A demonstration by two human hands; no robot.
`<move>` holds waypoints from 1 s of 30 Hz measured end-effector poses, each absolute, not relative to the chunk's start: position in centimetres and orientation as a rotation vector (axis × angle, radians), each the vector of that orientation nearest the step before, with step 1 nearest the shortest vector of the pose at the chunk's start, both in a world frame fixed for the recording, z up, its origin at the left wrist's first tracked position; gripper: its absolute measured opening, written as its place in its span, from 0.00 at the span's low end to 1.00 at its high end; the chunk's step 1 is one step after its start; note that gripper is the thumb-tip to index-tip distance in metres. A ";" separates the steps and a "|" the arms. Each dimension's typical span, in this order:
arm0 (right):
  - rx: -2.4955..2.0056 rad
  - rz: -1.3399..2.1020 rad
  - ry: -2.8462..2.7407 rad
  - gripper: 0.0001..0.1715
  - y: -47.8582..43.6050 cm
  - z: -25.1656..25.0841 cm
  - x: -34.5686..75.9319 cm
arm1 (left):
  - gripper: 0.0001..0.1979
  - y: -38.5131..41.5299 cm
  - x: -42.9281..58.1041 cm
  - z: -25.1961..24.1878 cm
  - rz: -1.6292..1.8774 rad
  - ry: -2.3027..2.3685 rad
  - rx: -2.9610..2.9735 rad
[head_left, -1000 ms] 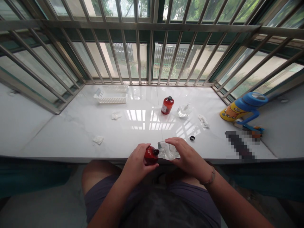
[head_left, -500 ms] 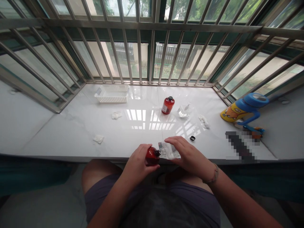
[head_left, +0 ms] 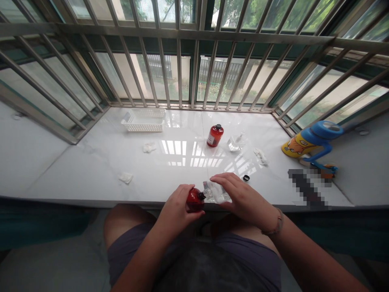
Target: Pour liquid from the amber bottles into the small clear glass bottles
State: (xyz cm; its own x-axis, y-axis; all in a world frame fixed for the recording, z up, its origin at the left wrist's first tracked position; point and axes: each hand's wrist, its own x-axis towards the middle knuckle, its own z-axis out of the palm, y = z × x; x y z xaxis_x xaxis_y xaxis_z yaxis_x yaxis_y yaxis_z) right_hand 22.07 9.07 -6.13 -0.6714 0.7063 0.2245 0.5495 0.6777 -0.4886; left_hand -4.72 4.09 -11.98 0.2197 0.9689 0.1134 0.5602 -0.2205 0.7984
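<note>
Remotely, through the head camera, I watched a seated person at work on a white marble window sill (head_left: 75, 170), both hands together at its front edge. The left hand (head_left: 175, 211) was clenched around a red bottle (head_left: 193, 200), which lay tilted on its side with its black-tipped neck pointing right, toward a clear plastic pouch (head_left: 216, 192). I could not tell whether neck and pouch touched, or whether anything passed between them. The right hand (head_left: 244, 195), a bracelet (head_left: 277, 222) at its wrist, had its fingers (head_left: 226, 180) curled over the pouch near the sill's edge; I could not tell whether the thumb gripped beneath it.

A small black ring (head_left: 246, 178), perhaps a cap, lay just beyond those fingers. As far as the frame showed, one bottle and one pouch were in hand, while a second red bottle (head_left: 215, 135), black-capped and upright, stood farther back beside a second clear pouch (head_left: 236, 142), neither one held. A white plastic basket (head_left: 142, 120) sat near the steel window bars (head_left: 194, 69), with crumpled white tissues (head_left: 149, 147) scattered across the sill. A blue-and-yellow cup (head_left: 311, 140) stood at the right, beside a pixelated patch (head_left: 308, 188) that hid whatever lay there.
</note>
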 end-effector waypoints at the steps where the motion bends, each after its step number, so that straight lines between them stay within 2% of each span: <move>1: -0.982 0.538 -2.503 0.51 9.1 -6.1 22.1 | 0.39 4.1 -4.7 -12.0 0.838 1.410 1.872; 18: -0.982 0.438 -2.517 0.53 10.0 -4.9 22.6 | 0.39 6.1 -4.3 -11.9 0.888 1.363 1.865; 30: -1.023 0.383 -2.417 0.44 13.0 -5.0 23.1 | 0.38 10.5 -3.7 -12.1 0.978 1.295 1.817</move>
State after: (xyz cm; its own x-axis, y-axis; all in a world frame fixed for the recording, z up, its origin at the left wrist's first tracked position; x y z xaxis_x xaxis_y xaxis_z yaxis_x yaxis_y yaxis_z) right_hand 23.10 12.99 -5.00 -0.6023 0.7297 0.3236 0.5941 0.6805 -0.4288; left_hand -3.65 10.50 -12.10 0.2184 0.9585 0.1830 0.4380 -0.2639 0.8594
